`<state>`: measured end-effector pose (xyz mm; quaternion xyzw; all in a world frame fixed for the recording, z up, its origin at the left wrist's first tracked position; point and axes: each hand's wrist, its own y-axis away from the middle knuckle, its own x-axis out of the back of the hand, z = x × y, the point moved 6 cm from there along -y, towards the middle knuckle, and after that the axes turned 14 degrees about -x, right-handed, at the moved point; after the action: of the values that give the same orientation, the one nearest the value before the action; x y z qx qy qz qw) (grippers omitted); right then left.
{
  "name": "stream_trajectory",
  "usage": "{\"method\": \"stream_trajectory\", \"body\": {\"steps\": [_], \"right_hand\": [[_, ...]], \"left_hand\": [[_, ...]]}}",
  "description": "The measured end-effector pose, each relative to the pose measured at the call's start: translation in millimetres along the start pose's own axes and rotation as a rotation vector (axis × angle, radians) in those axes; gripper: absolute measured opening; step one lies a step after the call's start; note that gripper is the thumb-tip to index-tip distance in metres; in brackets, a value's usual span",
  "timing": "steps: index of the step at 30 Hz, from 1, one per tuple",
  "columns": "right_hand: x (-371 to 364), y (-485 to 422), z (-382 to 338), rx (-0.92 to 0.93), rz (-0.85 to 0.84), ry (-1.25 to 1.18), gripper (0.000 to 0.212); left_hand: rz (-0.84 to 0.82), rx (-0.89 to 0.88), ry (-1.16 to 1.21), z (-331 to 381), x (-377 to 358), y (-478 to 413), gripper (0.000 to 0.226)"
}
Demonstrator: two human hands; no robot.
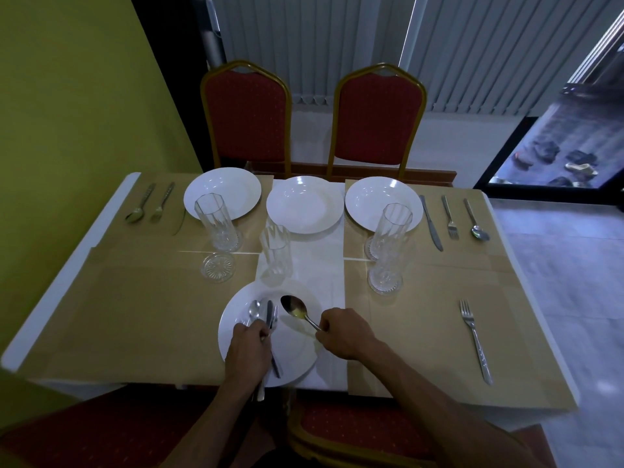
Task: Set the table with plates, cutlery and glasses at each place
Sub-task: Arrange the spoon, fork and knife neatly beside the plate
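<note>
- Cutlery is being laid: the right hand (344, 332) is pinching the spoon (294, 307) by its handle end and holding the bowl over the near plate (297, 356).
- The left hand (248, 347) is clamping a bundle (269, 315) of spoon, knife and fork over the same plate.
- A lone fork (474, 339) is lying on the desk (152, 315) at the near right place. The next move is probably calling for the spoon to be carried there and set parallel to that fork.
- The spoon is showing as polished metal, bowl up, with a thin handle.
</note>
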<state>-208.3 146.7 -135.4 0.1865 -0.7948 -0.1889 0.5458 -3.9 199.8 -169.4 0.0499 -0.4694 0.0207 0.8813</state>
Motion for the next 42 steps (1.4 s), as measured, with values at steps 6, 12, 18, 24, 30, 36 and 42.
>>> {"method": "stream_trajectory", "body": {"steps": [6, 12, 18, 24, 30, 36, 42], "right_hand": [[-1.6, 0.5, 0.0, -0.004, -0.010, -0.002, 0.017], [2.7, -2.9, -2.1, 0.001, -0.003, 0.007, 0.016], [3.1, -4.4, -9.1, 0.029, 0.007, 0.022, 0.018], [0.3, -4.3, -13.4, 0.032, -0.009, 0.024, 0.018], [-0.9, -4.4, -11.7, 0.023, -0.012, 0.023, 0.018], [-0.1, -4.1, -10.1, 0.024, -0.011, 0.012, 0.018], [0.9, -3.7, -10.4, 0.025, -0.008, 0.013, 0.016]], "left_hand": [[-0.094, 0.000, 0.001, 1.1, -2.2, -5.6, 0.020], [-0.157, 0.059, 0.096, 9.6, -2.6, -10.2, 0.029], [-0.131, 0.092, 0.097, 13.0, 0.0, -8.0, 0.030], [-0.165, 0.088, -0.016, 14.9, 8.7, -9.9, 0.032], [-0.175, 0.083, -0.052, 16.8, 8.1, -9.4, 0.031], [-0.157, 0.026, -0.175, 18.2, 11.7, -10.4, 0.018], [-0.096, -0.081, -0.346, 14.7, 5.8, -9.9, 0.019]]}}
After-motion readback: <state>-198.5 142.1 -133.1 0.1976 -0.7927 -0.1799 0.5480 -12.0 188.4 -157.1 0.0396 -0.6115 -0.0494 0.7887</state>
